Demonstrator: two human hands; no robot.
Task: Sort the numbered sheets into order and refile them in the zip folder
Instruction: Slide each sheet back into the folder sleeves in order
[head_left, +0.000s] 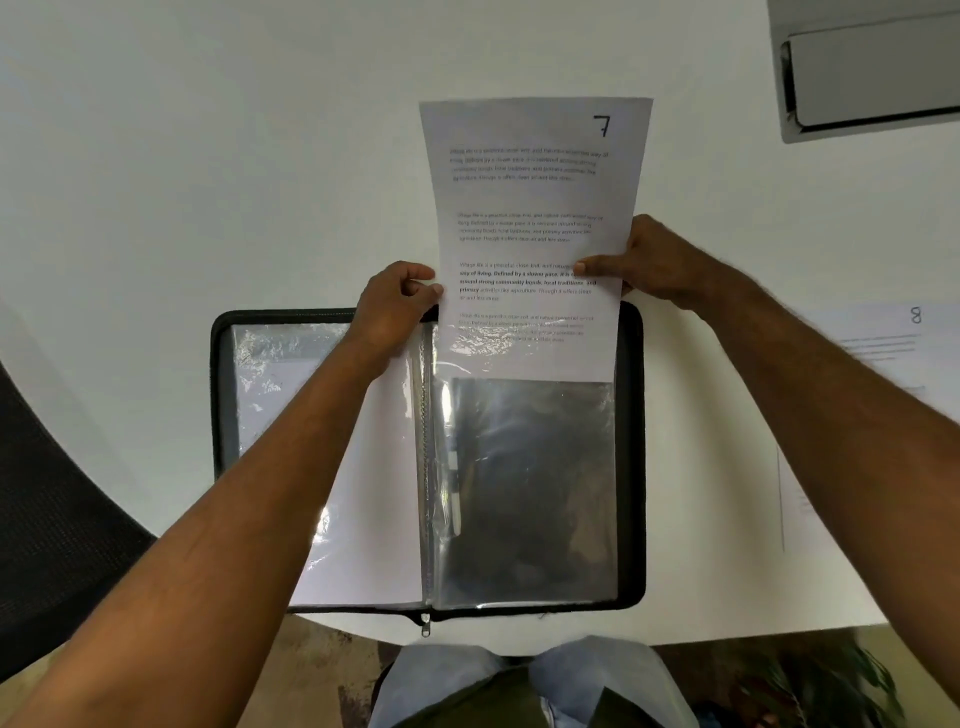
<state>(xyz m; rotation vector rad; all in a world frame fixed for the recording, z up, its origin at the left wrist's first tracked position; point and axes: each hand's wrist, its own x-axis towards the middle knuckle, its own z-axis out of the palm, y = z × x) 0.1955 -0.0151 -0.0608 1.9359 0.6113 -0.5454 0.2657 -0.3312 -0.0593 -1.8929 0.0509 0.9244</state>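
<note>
A black zip folder (632, 467) lies open on the white table, its clear plastic sleeves showing. The sheet numbered 7 (530, 208) stands upright over the right-hand sleeve (530, 493), its lower end inside the sleeve's top opening. My right hand (639, 265) pinches the sheet's right edge, thumb on the printed side. My left hand (400, 301) grips the top edge of the sleeve at the sheet's left side. The left-hand sleeves hold white sheets (374, 493). The sheet numbered 8 (883, 364) lies flat on the table at the right, partly hidden by my right arm.
A grey laptop-like device (872, 67) sits at the table's far right corner. A dark chair (57, 509) stands at the left beside the table edge. The folder's zip pull (425, 626) hangs over the table's near edge.
</note>
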